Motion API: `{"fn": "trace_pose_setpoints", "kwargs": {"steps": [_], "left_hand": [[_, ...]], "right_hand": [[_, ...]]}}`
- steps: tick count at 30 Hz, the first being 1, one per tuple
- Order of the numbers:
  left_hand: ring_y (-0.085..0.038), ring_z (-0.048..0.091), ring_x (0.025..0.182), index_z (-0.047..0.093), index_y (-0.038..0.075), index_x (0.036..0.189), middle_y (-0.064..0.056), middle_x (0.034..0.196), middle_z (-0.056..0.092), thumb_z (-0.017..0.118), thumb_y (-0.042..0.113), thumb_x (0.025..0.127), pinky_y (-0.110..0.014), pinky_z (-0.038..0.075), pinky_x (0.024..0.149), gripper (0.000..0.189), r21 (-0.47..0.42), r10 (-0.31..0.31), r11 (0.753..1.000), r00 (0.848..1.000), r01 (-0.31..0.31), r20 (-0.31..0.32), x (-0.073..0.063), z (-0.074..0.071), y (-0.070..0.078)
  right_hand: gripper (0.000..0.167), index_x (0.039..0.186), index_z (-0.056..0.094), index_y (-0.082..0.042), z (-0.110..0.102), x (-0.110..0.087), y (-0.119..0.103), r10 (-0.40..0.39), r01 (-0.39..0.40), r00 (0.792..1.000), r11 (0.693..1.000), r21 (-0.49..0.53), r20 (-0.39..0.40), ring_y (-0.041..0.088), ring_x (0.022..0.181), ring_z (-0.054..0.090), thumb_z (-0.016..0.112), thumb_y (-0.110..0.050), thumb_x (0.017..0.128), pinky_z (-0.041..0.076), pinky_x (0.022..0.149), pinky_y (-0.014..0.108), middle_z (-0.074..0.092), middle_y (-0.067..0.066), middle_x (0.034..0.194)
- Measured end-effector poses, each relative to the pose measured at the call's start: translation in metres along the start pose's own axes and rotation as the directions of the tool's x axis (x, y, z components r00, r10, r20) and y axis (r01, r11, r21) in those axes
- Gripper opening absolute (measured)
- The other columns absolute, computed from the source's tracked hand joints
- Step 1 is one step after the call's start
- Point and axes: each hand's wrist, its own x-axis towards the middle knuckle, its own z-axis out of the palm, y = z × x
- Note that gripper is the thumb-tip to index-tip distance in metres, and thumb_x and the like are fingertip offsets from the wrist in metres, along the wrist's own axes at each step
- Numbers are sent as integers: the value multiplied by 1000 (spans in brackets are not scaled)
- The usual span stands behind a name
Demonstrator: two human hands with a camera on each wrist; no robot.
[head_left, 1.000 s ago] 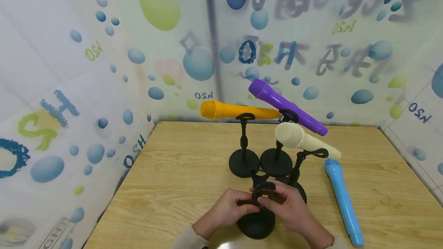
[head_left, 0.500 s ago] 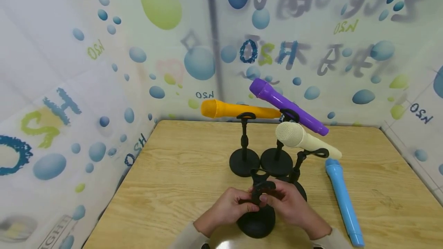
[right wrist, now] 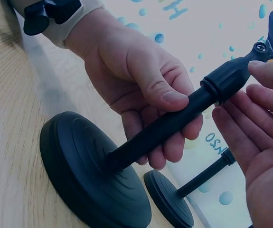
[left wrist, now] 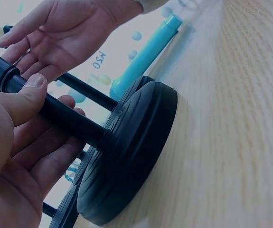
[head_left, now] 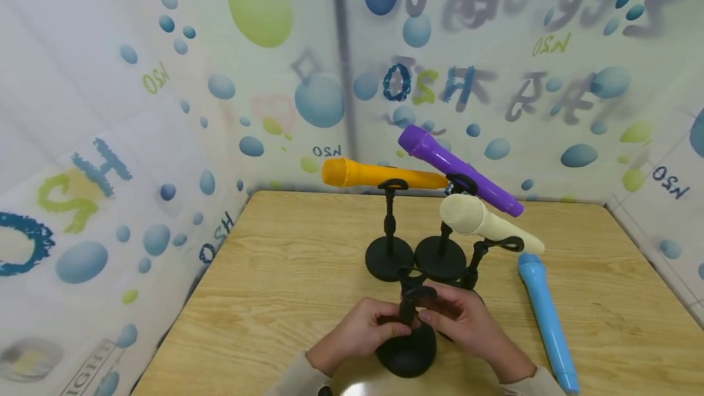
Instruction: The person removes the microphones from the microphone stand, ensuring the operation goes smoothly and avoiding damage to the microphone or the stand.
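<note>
A black desktop microphone stand stands upright on its round base near the table's front edge, its clip holding nothing. My left hand grips the pole just below the collar, thumb on one side and fingers behind. My right hand is at the collar from the other side. Its fingers are loosely extended, with thumb and fingers spread around the collar. Whether its fingertips touch the stand is hard to tell. The right wrist view shows the clip's screw joint near the right thumb.
Behind are stands bearing an orange microphone, a purple microphone and a cream microphone. Their bases are close together, right beyond my hands. A light blue microphone lies on the wooden table at the right. Printed fabric walls enclose the table.
My right thumb has come off the stand's collar and shifted slightly right, its fingers loosening. My left hand keeps its grip on the pole. The other microphones stay put.
</note>
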Motion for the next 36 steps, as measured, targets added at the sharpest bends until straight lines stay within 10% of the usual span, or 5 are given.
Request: {"fn": "trace_pose_setpoints", "kwargs": {"steps": [6, 15, 36], "left_hand": [[-4, 75, 112, 82, 2, 116, -15, 115, 83, 77, 11, 100, -20, 58, 97, 19, -9, -43, 999, 998, 42, -39, -3, -6, -1], [-10, 75, 116, 83, 6, 116, -10, 114, 84, 78, 13, 100, -19, 57, 99, 18, 41, -83, 995, 989, 89, -125, -12, -19, -4], [-23, 77, 115, 81, 6, 116, -10, 117, 83, 73, 12, 103, -20, 57, 99, 17, 135, -81, 983, 954, 124, -288, -36, -61, -12]], "right_hand": [[34, 138, 70, -3, 1, 1, -3, 75, -75, 997, 997, -25, -11, 5, 120, 74, 66, 2, 104, 59, 100, 22, 77, -14, 132], [28, 134, 72, -2, 7, 12, 3, 118, -118, 993, 992, -39, -20, 5, 119, 74, 65, -3, 106, 58, 100, 21, 76, 20, 132], [25, 130, 74, -5, 28, 44, 11, 124, -123, 992, 992, 24, -5, 11, 117, 75, 68, -9, 107, 60, 101, 23, 77, 19, 130]]}}
